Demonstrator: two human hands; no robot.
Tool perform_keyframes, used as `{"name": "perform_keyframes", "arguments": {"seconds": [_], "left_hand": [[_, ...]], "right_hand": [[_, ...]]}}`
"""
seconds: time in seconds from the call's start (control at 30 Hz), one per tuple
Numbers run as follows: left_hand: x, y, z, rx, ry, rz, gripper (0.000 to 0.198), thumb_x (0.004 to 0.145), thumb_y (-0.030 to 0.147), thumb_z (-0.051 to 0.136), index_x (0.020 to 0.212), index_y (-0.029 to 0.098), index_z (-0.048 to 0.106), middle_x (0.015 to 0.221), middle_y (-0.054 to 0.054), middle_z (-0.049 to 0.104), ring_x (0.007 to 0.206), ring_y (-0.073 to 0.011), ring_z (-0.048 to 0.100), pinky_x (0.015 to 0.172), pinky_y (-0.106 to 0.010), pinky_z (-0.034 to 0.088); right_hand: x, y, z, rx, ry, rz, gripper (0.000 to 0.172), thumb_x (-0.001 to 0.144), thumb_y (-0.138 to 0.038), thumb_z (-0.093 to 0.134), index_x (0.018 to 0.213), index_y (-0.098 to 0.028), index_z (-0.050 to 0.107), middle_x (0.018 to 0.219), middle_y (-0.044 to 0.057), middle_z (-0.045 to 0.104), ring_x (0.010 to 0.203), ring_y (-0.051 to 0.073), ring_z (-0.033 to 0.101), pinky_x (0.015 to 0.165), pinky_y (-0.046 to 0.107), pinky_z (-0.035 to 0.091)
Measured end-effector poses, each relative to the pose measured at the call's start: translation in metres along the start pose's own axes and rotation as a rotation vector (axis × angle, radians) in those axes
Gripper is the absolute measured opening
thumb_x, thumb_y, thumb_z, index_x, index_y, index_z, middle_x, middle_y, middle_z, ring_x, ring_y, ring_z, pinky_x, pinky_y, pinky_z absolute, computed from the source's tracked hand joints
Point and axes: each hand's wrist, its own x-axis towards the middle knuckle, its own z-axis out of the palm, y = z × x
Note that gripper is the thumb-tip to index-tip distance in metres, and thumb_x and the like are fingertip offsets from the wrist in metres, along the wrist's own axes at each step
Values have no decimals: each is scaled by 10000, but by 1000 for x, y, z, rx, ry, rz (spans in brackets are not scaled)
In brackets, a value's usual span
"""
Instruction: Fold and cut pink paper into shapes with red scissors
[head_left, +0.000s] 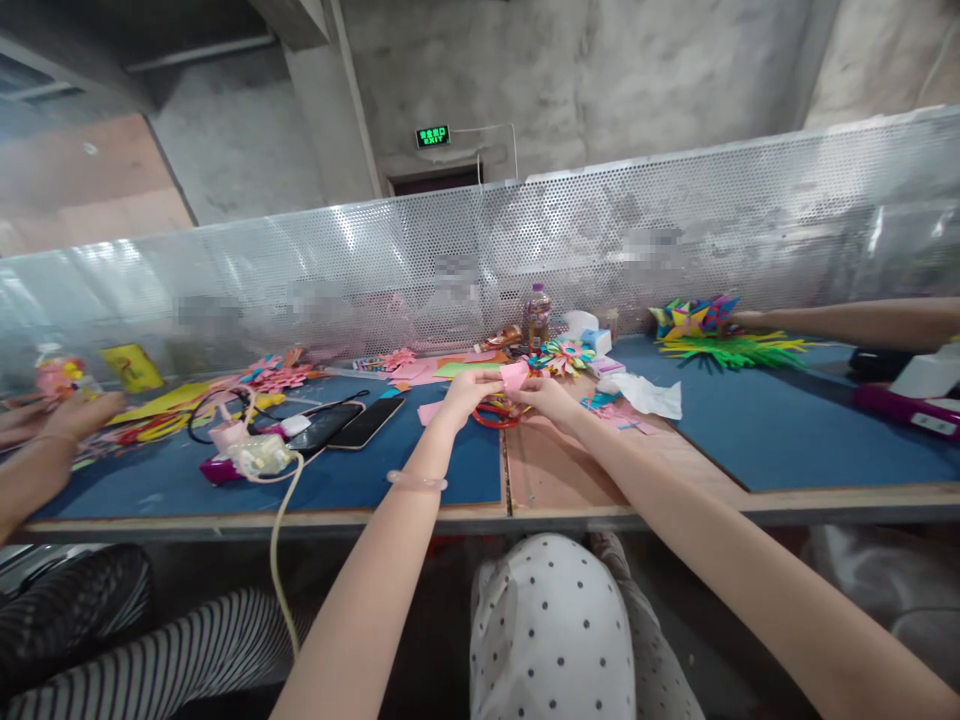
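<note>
Both my arms reach out over the table edge. My left hand [466, 390] and my right hand [546, 396] pinch a small pink piece of paper [514, 375] between them, fingers closed on its two sides. Just below the hands lie red-handled scissors [495, 414] on the table. A multicoloured paper flower [564, 356] sits right behind the pink paper. A clear bangle is on my left wrist.
Two phones [352, 424], a cable and a pink device [244, 455] lie on the blue mat [375, 470] at left. Another person's hand [71, 415] works at far left, and another arm [847, 322] reaches to paper stars [694, 318] at right. A bottle [537, 315], white tissue [649, 395] and a perforated metal screen [480, 270] stand behind.
</note>
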Motion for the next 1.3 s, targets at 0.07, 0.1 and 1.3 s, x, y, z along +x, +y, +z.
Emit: {"name": "perform_keyframes", "arguments": {"seconds": [0.07,0.1,1.3], "left_hand": [[1,0,0,24,11,-4,343,595,186,716,929,108,691,919,-108,691,763,-181,635,738,-315,486],[1,-1,0,33,14,-2,342,595,186,715,928,110,691,913,-104,692,772,-182,633,743,-314,484],[8,-5,-7,86,237,21,197,633,227,683,806,132,682,738,-59,666,639,-148,583,619,-270,453]], "right_hand": [[0,-1,0,-9,2,3,276,636,-343,749,745,-119,631,675,61,674,542,123,614,464,199,505],[-1,-1,0,-11,0,0,289,637,-364,744,743,-122,628,685,67,676,553,128,618,467,200,505],[34,-1,7,-27,73,-109,251,685,-388,667,682,-155,573,636,15,629,523,97,587,434,170,444]]}}
